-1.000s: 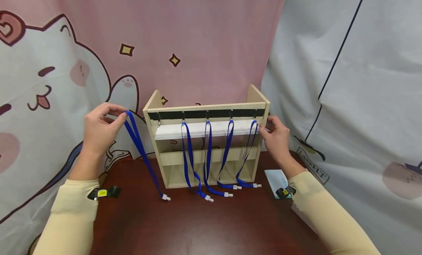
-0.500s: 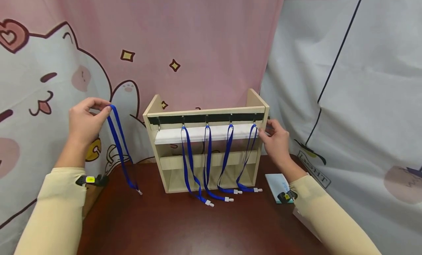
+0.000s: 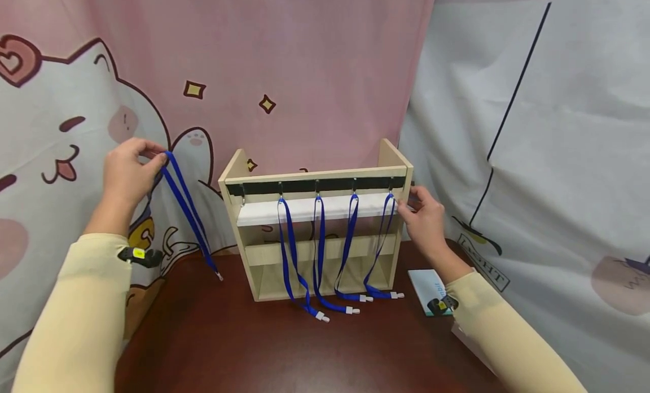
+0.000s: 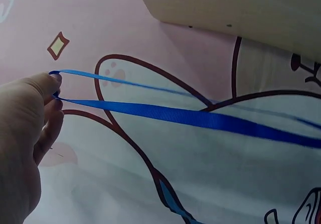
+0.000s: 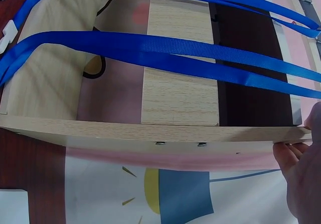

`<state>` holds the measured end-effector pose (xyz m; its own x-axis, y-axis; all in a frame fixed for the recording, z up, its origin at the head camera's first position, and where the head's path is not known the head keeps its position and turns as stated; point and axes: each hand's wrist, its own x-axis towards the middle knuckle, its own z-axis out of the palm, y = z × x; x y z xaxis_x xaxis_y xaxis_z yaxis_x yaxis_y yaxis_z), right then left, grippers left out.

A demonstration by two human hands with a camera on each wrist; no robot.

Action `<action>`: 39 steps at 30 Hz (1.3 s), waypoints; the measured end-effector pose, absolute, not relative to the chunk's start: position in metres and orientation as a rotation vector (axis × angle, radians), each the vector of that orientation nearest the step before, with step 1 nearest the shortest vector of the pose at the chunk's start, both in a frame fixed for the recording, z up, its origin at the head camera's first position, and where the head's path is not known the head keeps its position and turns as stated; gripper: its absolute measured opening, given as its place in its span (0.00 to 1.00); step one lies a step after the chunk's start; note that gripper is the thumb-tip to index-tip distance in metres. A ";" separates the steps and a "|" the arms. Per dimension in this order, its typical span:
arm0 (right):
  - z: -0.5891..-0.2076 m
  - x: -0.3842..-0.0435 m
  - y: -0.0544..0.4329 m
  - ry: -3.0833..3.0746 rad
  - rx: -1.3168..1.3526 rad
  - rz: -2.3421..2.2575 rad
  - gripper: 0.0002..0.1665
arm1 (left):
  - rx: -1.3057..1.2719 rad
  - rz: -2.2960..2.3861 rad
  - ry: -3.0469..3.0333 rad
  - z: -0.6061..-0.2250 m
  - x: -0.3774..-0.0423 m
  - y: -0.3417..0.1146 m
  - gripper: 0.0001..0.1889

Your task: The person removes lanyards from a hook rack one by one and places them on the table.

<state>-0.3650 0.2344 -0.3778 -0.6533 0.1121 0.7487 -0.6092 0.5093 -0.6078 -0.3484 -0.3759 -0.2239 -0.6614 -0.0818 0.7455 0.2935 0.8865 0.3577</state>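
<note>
My left hand (image 3: 131,170) pinches the looped top of a blue lanyard (image 3: 187,206), raised left of a small wooden rack (image 3: 261,253). The strap slants down to the right, its clip (image 3: 219,276) hanging at the low end. In the left wrist view, thumb and fingertips hold the blue strap (image 4: 185,114), whose two bands spread apart. At the rack's right side, my right hand (image 3: 426,215) grips the side panel (image 5: 200,132), thumb on its front edge and fingers behind. Several more blue lanyards (image 3: 291,240) hang from hooks on the rack's black strip (image 3: 299,186).
The leftmost hook (image 3: 242,196) bears no lanyard. A white roll-like bar (image 3: 259,213) runs behind the straps. Clips of the hung lanyards lie on the dark red table (image 3: 284,353). A light blue booklet (image 3: 421,283) lies by my right forearm; a printed curtain (image 3: 330,71) stands behind.
My left hand has moved left and up with the lanyard, away from the rack, and its clip has risen. The right hand keeps its grip on the rack.
</note>
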 end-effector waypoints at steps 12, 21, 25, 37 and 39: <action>-0.383 -0.366 0.233 -1.991 0.403 1.215 0.13 | -0.009 -0.621 -2.340 -0.225 -0.370 -0.401 0.18; -0.380 -0.364 0.230 -1.997 0.410 1.220 0.13 | 0.077 -0.698 -2.309 -0.229 -0.376 -0.414 0.19; -0.379 -0.364 0.231 -2.001 0.402 1.210 0.13 | 0.094 -0.723 -2.328 -0.234 -0.376 -0.418 0.19; -0.378 -0.364 0.233 -1.994 0.398 1.220 0.13 | 0.040 -0.743 -2.407 -0.273 -0.378 -0.423 0.17; -0.378 -0.364 0.234 -1.990 0.394 1.217 0.13 | 0.018 -0.754 -2.419 -0.281 -0.379 -0.423 0.16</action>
